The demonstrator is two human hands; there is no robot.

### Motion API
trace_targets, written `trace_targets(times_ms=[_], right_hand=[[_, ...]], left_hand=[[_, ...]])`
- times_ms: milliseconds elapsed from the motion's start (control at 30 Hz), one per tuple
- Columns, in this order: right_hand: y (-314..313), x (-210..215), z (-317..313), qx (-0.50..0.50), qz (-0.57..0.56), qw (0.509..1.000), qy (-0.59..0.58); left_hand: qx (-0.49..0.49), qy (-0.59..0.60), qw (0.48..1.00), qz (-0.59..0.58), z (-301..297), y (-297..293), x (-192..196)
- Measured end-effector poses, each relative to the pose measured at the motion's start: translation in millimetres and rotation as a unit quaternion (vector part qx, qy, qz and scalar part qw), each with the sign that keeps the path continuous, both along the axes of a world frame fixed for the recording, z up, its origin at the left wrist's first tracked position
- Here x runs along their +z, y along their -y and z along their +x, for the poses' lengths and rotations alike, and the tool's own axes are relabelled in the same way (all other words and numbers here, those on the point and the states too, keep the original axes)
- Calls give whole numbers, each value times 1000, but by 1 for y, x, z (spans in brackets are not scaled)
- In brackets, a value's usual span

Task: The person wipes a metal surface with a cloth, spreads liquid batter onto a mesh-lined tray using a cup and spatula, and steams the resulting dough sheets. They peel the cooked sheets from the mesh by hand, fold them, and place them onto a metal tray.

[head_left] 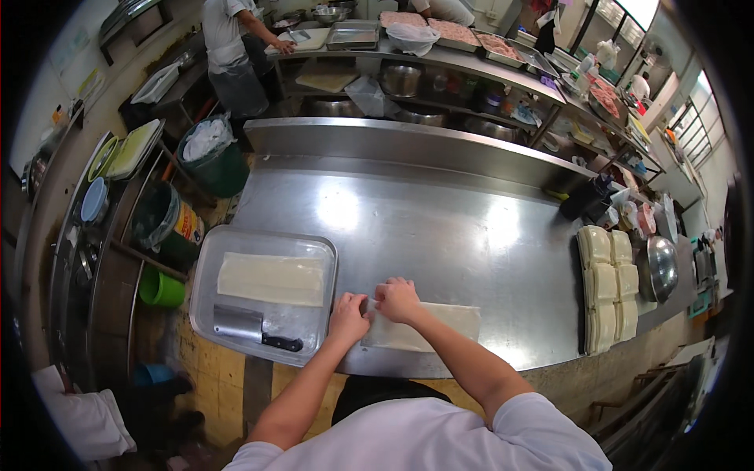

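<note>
A thin, pale rectangular dough sheet (449, 320) lies flat on the steel table, close to its front edge. My right hand (399, 301) reaches over the sheet's far left corner, fingers curled in a pinch on its edge. Beside it, my left hand (348, 318) is closed too, between the sheet's left edge and the tray; its fingertips are too small to show what they hold. To the left is a clear plastic tray (206, 271). A second dough sheet (271, 279) rests inside it, above a cleaver (238, 323) with a black handle.
Several stacked blocks of folded pale dough (601, 290) stand at the table's right end, by a metal bowl (662, 269). A raised steel ledge (393, 145) runs along the back. Left of the table are lined bins (212, 161) and a green bucket (162, 287). Another person (236, 47) works behind.
</note>
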State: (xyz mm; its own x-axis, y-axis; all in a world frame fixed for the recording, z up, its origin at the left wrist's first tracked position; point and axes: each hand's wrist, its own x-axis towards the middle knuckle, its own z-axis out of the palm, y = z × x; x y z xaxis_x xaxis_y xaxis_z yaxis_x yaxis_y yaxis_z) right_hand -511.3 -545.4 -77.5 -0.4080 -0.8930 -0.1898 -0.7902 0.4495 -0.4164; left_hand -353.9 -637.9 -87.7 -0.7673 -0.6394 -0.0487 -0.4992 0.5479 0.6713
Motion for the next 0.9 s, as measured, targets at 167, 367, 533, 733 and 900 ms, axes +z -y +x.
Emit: trace_targets(times_ms=[167,367,533,733,900], right_hand=[[-26,14,-7,9,-85,996,40],[-95,37,-6,-87,-161,980,83],[-172,38,5,-174,-164,962,135],[-244,42,26,-252,-166,938,168],[-291,22,29,-332,-219,893,209]], left_hand=[[-48,52,997,16,-5,-3,-4],[-22,60,987,148,-11,-15,11],[20,110,993,24,-21,-40,2],[8,96,990,-106,-32,-63,26],[-64,9,985,-161,-55,-103,113]])
